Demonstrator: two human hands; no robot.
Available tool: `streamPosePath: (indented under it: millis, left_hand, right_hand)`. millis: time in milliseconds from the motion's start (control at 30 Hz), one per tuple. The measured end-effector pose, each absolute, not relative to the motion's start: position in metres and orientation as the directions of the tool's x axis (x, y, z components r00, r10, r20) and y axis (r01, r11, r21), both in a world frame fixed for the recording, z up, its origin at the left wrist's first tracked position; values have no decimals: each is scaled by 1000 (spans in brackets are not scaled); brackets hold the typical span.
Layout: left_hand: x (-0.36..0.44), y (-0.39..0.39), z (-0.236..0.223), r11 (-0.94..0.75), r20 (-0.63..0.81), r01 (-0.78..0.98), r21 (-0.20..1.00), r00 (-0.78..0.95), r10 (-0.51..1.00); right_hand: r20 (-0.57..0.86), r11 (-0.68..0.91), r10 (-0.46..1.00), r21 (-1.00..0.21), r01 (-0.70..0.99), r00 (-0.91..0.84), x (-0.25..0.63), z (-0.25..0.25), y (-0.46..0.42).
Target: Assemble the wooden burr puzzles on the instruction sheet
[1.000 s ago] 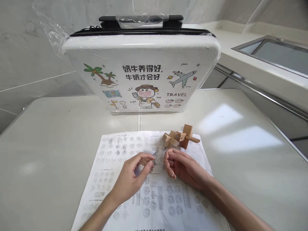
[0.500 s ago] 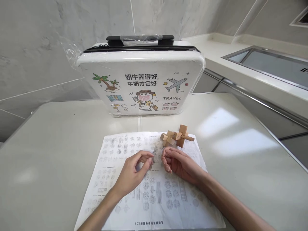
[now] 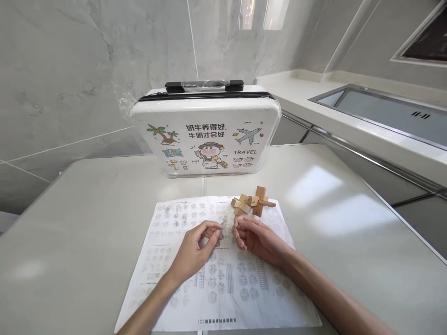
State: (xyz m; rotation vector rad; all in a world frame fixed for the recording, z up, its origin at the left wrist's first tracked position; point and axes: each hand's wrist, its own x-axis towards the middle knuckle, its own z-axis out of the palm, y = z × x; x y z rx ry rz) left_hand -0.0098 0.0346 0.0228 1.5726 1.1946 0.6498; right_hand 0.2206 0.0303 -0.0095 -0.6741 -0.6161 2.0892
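My left hand (image 3: 198,243) rests on a printed paper sheet (image 3: 223,302), its fingers loosely curved and a gap between thumb and forefinger. Nothing shows in it. Across a narrow gap, my right hand (image 3: 256,236) lies on its outer edge, palm turned inward and fingers half curled, also without anything visible in it. Just beyond the right fingertips are two wooden interlocking puzzles: a smaller pale one (image 3: 240,204) and a larger brown cross-shaped one (image 3: 260,201) with a bar sticking out to the right. They sit close together at the sheet's far right corner.
A white plastic-wrapped suitcase (image 3: 209,111) with cartoon prints stands at the back of the pale table (image 3: 87,242), near a grey wall (image 3: 104,70). At the right is a counter (image 3: 293,93) with an inset glass-topped panel (image 3: 384,109).
The camera view has shifted, so the suitcase appears lower and smaller. Both hands keep nearly the same pose over the sheet, and the wooden puzzles stay in place on it.
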Motion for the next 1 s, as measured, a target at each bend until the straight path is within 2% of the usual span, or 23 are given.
streamPosePath:
  millis: [600, 1000]
  left_hand:
    - [-8, 30, 24, -104, -55, 372, 923, 393, 918]
    - [-9, 29, 25, -131, -31, 371, 919, 401, 915]
  right_hand:
    - [-265, -517, 835, -676, -525, -482, 219, -11, 28]
    - [-219, -470, 852, -719, -512, -475, 218, -10, 28]
